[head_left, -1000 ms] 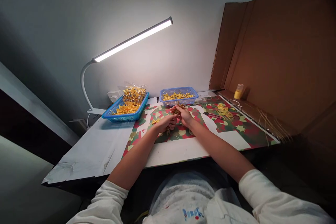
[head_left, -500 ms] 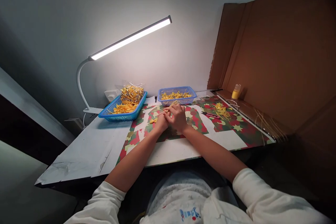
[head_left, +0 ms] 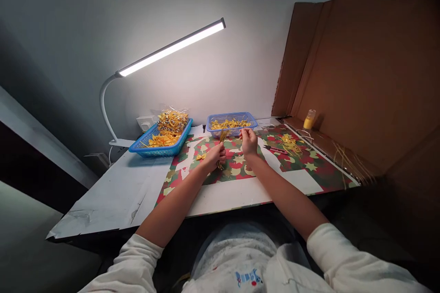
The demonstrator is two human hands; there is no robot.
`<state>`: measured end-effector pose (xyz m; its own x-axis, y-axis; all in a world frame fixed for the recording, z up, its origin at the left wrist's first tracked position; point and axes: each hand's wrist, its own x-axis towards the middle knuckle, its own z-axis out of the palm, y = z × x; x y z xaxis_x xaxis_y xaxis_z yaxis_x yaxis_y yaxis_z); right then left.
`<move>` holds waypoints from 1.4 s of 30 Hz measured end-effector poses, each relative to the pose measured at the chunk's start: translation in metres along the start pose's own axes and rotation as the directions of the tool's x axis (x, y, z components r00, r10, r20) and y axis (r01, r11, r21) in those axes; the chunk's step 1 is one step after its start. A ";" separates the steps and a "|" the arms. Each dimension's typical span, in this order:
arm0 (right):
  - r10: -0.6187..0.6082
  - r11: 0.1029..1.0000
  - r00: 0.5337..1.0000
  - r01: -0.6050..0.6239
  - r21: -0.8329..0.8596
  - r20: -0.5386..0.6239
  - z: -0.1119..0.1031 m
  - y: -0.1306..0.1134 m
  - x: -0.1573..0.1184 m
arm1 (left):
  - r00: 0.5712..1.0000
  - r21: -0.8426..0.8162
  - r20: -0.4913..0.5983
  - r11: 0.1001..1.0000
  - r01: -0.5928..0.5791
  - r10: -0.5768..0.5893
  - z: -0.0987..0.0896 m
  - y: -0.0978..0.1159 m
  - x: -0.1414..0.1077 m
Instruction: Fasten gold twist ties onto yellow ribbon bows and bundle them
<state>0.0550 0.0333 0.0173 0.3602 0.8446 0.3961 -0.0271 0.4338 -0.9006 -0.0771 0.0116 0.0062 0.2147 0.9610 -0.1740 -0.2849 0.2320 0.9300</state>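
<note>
Right hand (head_left: 250, 143) has drawn away, curled, hold unclear; left hand (head_left: 215, 157) clenches golden strands (head_left: 223, 136)

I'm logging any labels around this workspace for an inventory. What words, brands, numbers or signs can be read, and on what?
No text can be read anywhere in the view.
Blue print with a red dot, on the shirt: too small and blurred to tell whether it is lettering or a picture.
Small container with yellow contents: no lettering can be made out.
Patterned sheet: stars and coloured patches, no legible words.
</note>
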 end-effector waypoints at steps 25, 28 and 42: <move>0.016 0.537 0.777 0.525 -0.661 0.630 0.008 -0.007 -0.030 | 0.976 -0.250 -0.201 0.968 0.028 -0.080 0.014 -0.013 0.005; 0.020 0.624 0.750 0.507 -0.595 0.661 0.003 -0.007 -0.025 | 0.976 -0.232 -0.199 0.972 0.037 -0.085 0.011 -0.014 0.006; 0.294 0.956 0.898 -0.277 -0.099 0.329 0.001 0.015 0.003 | 0.997 -0.099 0.022 0.993 0.070 -0.068 0.011 -0.006 -0.007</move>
<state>0.0550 0.0430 0.0051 0.0089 0.9887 0.1496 -0.0333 0.1499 -0.9881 -0.0669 0.0022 0.0054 0.2542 0.9395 -0.2298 -0.3603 0.3125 0.8789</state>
